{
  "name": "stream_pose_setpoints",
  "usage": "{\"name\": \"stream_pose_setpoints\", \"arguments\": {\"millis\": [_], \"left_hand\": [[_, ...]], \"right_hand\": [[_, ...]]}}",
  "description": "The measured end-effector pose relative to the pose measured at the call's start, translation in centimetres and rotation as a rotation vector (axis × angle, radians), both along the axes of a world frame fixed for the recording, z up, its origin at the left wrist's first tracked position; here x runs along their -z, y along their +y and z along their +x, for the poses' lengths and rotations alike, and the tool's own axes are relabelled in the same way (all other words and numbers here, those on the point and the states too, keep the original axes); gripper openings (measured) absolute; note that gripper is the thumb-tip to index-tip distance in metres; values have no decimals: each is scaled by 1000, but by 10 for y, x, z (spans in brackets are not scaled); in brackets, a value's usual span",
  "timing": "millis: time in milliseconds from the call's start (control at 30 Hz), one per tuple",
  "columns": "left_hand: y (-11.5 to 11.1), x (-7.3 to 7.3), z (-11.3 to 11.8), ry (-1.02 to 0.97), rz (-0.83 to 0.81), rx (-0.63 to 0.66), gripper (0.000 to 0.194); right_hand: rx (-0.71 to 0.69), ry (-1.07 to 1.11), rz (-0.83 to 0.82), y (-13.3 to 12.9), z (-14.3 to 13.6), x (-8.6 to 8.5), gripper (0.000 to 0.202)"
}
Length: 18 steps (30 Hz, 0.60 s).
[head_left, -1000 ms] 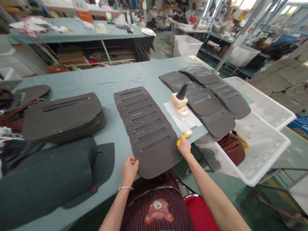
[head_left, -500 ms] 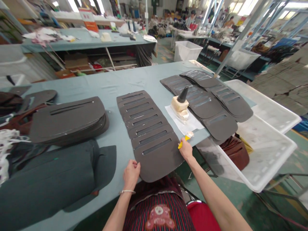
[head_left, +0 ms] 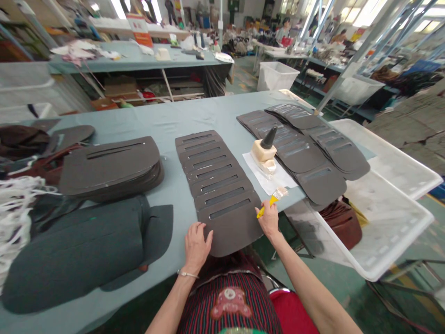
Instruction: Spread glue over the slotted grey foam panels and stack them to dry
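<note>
My right hand (head_left: 269,220) is closed around a yellow-handled brush (head_left: 271,202), its pale bristles pointing up and away from me. The same hand rests by the right edge of an overlapped row of dark grey slotted panels (head_left: 232,229). At the row's near left edge, my left hand (head_left: 198,245) lies with fingers apart and the thumb out, holding nothing. Right of the row, a cream glue bottle (head_left: 263,151) with a black cone top stands on a white sheet (head_left: 282,182), which is smeared with something pale.
Several stacks of slotted panels (head_left: 295,157) lie at the right. On the left are a panel stack (head_left: 114,171), a dark green roll (head_left: 79,250) and white cords (head_left: 17,204). White plastic bins (head_left: 392,250) adjoin the table's right side; another table (head_left: 128,62) stands behind.
My left hand has opened from a loosely closed pose and spread over the panel edge. The brush now points slightly higher in my right hand. The whole view has shifted a little.
</note>
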<state>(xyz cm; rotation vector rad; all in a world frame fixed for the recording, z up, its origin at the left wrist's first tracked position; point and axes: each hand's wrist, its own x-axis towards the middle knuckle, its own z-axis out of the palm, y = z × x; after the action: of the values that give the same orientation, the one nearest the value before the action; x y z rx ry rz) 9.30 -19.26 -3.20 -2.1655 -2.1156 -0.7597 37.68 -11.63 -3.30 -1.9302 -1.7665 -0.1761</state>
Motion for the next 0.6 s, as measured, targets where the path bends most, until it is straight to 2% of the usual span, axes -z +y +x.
{"name": "stream_pose_setpoints", "arguments": {"millis": [100,200,333,400,467,600], "left_hand": [[-8,11,1,39,20,139,51],[-11,21,1,95,11,179,59],[-10,23,-1,149,18,171,60],[-11,23,0,152,38,168,60],[-14,26,2,128,72,158,61],[-11,35,9,3,110,110,62]], "right_hand": [[-89,39,80,-10,-10,21,17],[-118,59,140,-11,-14,41,15],[-102,86,149,-10,-12,47,18],[15,129,168,-18,-12,43,23],[191,239,206,-33,-14,40,27],[442,670,251,-59,-28,48,36]]}}
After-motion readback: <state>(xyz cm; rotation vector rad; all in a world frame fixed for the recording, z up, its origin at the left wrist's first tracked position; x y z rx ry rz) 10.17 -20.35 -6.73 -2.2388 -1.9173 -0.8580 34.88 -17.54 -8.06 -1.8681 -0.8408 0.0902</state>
